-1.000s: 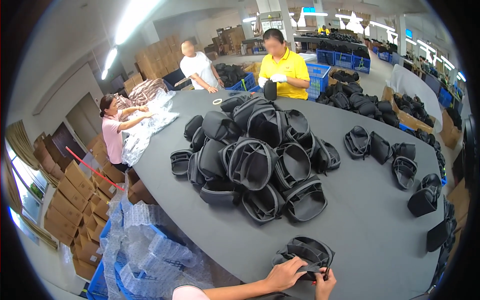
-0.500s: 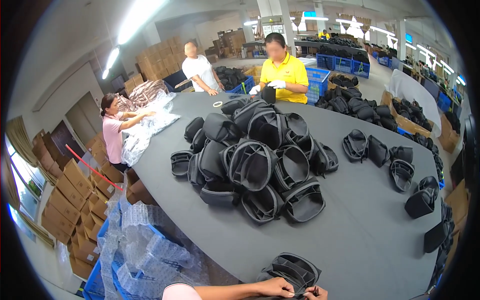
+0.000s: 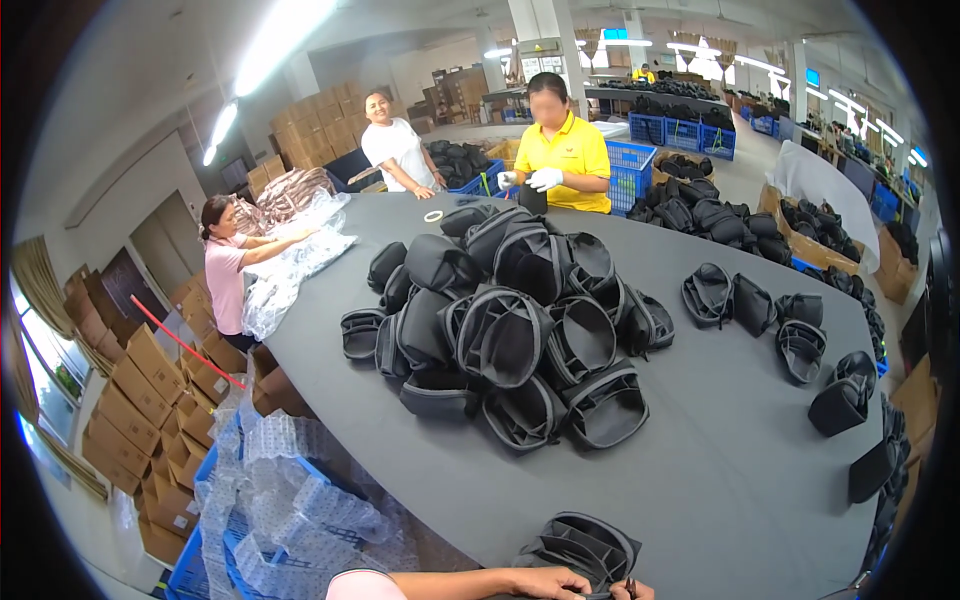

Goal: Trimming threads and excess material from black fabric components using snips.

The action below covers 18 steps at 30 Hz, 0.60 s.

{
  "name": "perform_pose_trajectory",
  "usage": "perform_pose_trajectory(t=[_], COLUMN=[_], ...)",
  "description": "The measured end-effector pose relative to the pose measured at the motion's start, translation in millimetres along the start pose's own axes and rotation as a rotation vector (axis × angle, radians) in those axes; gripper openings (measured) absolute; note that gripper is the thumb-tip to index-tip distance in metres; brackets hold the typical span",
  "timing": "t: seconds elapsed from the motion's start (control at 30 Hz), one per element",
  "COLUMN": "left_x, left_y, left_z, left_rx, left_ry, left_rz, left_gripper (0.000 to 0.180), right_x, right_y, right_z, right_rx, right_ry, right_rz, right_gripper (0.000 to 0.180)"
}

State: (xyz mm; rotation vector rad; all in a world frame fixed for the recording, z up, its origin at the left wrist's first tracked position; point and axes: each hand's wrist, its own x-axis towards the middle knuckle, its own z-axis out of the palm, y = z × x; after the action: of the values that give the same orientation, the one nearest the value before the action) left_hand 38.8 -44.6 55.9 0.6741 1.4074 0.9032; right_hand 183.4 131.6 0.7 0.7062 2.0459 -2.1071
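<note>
A black pouch-like bag with inner dividers lies open-topped at the table's near edge, right before me. My left hand is closed at its near rim, fingertips pinching the edge of the bag. Close by on the right, my right hand is also closed at the bag's rim; a small dark thing shows between its fingers, too small to name. The lower part of both hands is cut off by the picture's edge. Farther up the table rises a heap of similar black bags.
Several more bags stand along the right of the grey table. Bubble wrap spills over a blue crate at lower left, beside cardboard boxes. Across the table a person in yellow handles a bag; two others stand at left.
My hands stay at the bag's rim with only slight finger movement. Across the table, the person in yellow has shifted a gloved hand above the bag there.
</note>
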Motion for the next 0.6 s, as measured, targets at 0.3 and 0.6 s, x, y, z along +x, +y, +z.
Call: perform_pose_trajectory(t=[0.3,0.6], left_x=[13.1,51.5], left_y=[-5.5,-37.5], left_z=[-2.3,5.7], left_rx=[0.119,0.015], left_ry=[-0.06,0.032], left_rz=[0.107,0.307], left_gripper=[0.036,0.031], right_x=[10.8,56.6], right_y=[-31.7,-3.6], right_z=[3.8,-3.4], right_rx=[-0.038,-0.106], right_ry=[-0.027,-0.001], right_rz=[-0.207,-0.227], right_gripper=[0.027,0.028])
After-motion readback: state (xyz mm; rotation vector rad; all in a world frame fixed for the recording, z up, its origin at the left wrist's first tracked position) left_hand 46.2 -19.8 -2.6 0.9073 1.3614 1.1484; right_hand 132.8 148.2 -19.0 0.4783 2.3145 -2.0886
